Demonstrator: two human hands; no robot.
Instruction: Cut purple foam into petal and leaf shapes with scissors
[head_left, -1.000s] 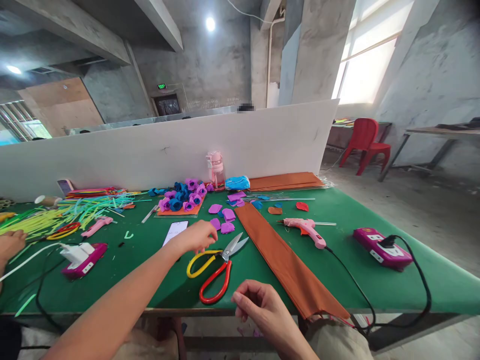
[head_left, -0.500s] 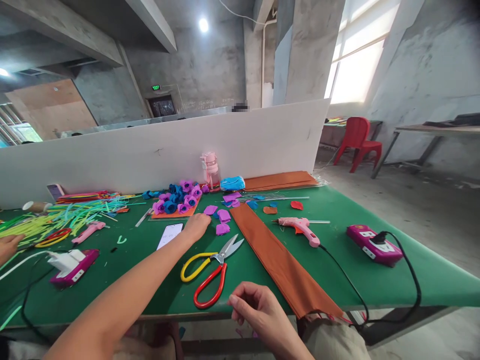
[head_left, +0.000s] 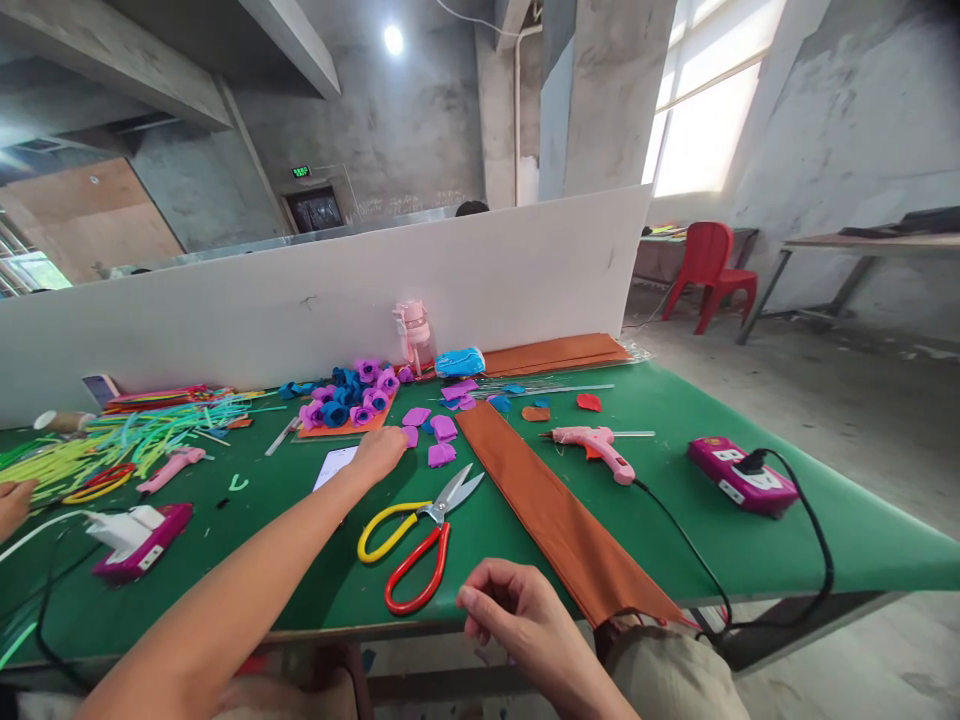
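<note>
My left hand [head_left: 381, 453] reaches over the green table [head_left: 300, 585], its fingertips at a small purple petal [head_left: 410, 436] beside the phone [head_left: 335, 464]. Its fingers are bunched; whether they grip the petal is hard to tell. My right hand [head_left: 510, 610] is at the table's front edge, fingers curled and thumb against the index finger; anything pinched there is too small to make out. Scissors [head_left: 442, 508] with yellow and red handles lie open between my hands. More purple petals [head_left: 443, 429] and a long brown paper strip [head_left: 555, 510] lie to their right.
Purple and blue paper flowers [head_left: 349, 393] sit on orange paper. On the right are a pink glue gun [head_left: 600, 448] and a power strip [head_left: 742, 475] with a cable. Another person's hand [head_left: 13, 505] is at the far left, near green stems [head_left: 97, 435]. A white partition [head_left: 300, 310] stands behind.
My left hand has moved slightly, and a purple petal now shows at its fingertips. The view has shifted a little. My right hand stays in the same pose.
</note>
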